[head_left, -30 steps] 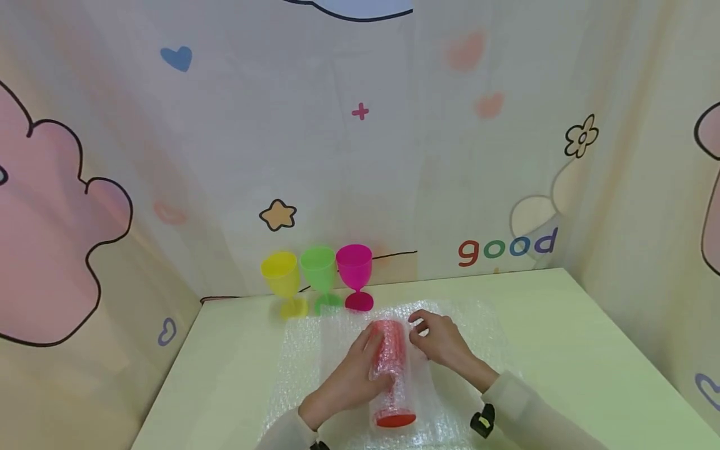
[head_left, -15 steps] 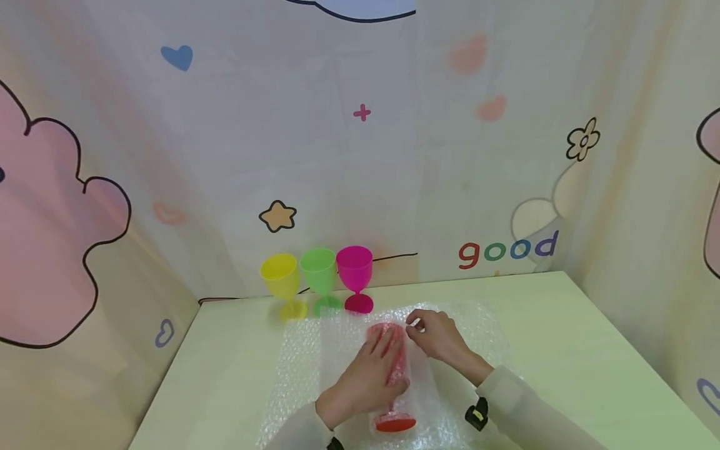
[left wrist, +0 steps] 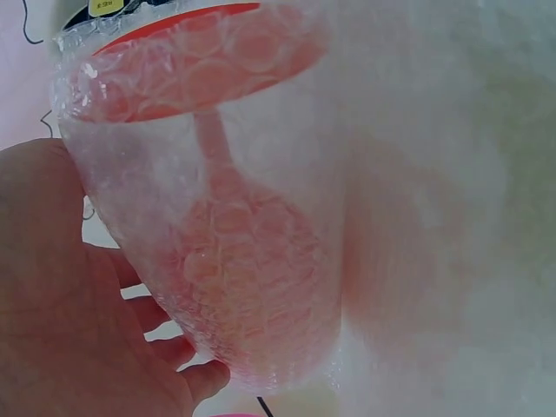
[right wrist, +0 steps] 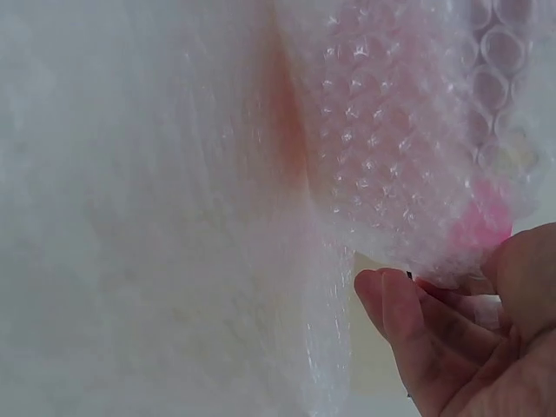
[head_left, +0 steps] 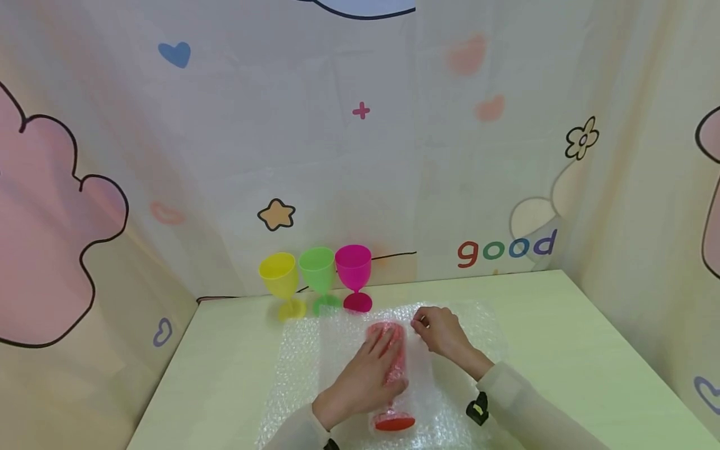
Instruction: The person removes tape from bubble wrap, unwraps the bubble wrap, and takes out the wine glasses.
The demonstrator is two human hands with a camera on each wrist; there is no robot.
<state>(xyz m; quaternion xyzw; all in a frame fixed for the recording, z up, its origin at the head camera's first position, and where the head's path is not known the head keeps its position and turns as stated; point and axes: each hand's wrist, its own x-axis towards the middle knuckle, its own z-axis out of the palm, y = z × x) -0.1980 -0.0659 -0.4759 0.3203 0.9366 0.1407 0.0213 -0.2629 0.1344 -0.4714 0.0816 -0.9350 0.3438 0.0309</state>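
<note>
A red plastic goblet [head_left: 395, 424] lies on its side, rolled in bubble wrap [left wrist: 156, 200], its foot toward me. My left hand [head_left: 365, 378] rests on top of the roll, fingers spread and mostly straight along the bowl, thumb on the right side. From the left wrist view, its fingers [left wrist: 165, 347] lie along the wrapped bowl. To the right of the bowl's rim my right hand [head_left: 441, 334] pinches the edge of the bubble wrap, with thumb and fingers close together. In the right wrist view that hand [right wrist: 460, 330] is at the wrap's corner.
Three upright goblets, yellow [head_left: 279, 275], green [head_left: 317, 269] and magenta [head_left: 353, 265], stand in a row at the table's back. A bubble wrap sheet [head_left: 298, 356] spreads under the roll on the pale table [head_left: 562, 350]. A printed curtain [head_left: 371, 175] hangs behind.
My left hand has moved from the left side of the wrapped goblet onto its top, its fingers spreading. The right hand has shifted only slightly, and its fingertips have come closer together.
</note>
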